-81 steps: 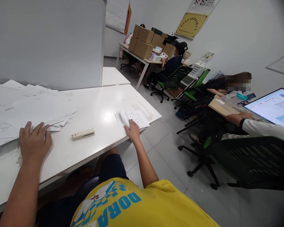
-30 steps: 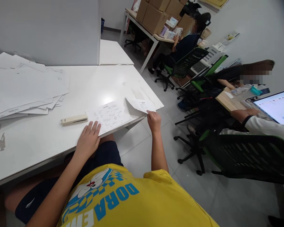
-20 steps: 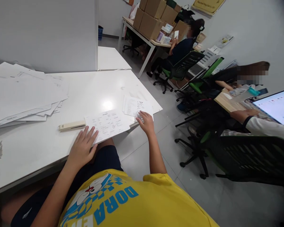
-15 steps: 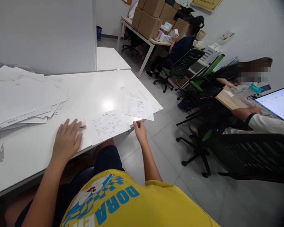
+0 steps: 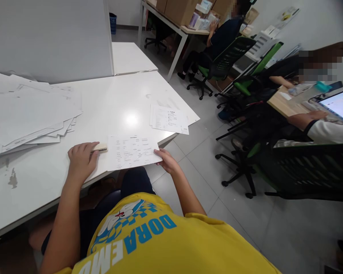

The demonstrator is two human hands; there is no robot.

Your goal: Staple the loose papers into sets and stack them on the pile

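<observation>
My left hand is wrapped round a small cream stapler, which rests on or just above the white table. The stapler's front end points at the left edge of a printed sheet of paper. Between thumb and fingers, my right hand pinches that sheet by its right edge. The sheet lies partly over the table's front edge. Whether it is one sheet or more I cannot tell. Farther right, other printed sheets lie overlapped near the table's corner, apart from both hands.
A large, uneven pile of papers covers the left of the white table. A grey partition stands behind it. Rightward are office chairs, co-workers at desks, a laptop and cardboard boxes.
My left hand has closed round the stapler. My right hand has come nearer and now grips the sheet's right edge; the sheet has turned straighter. The view has tilted down slightly.
</observation>
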